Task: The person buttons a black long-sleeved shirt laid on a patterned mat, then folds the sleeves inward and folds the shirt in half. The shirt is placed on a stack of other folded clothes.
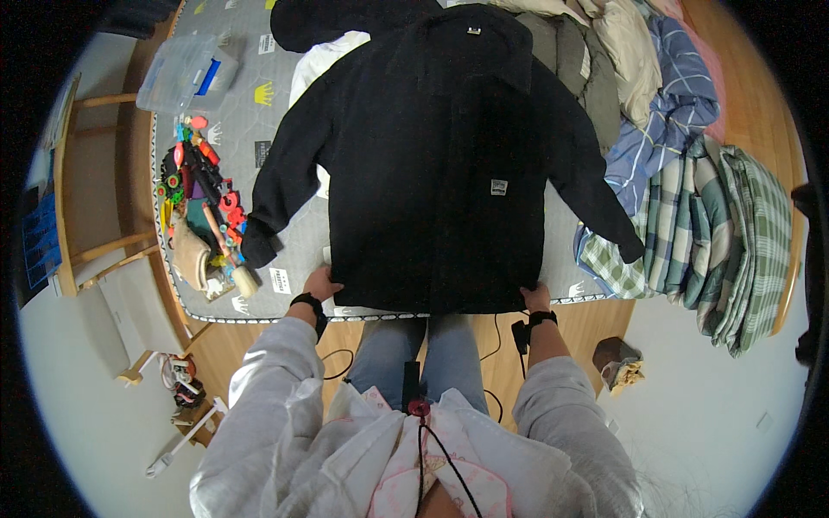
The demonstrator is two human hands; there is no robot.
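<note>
A black jacket [414,181] lies spread out over the grey patterned mattress [285,233], its collar end far from me and its hem toward me. Its sleeves stretch out to both sides. My left hand [321,285] grips the hem at its left corner. At the right corner, my right hand [535,298] pinches the same hem. Both thumbs rest on the cloth, while the other fingers are partly hidden. Under the jacket's left shoulder some white cloth [321,65] shows, and more dark clothing [315,22] lies beyond it.
Colourful toys [203,190] are heaped on the mattress at the left, below a clear plastic box [177,73]. On the right lie folded green plaid bedding [747,233], a blue checked quilt [673,104] and a grey garment [570,60]. Black cables [337,354] run across the floor near my legs.
</note>
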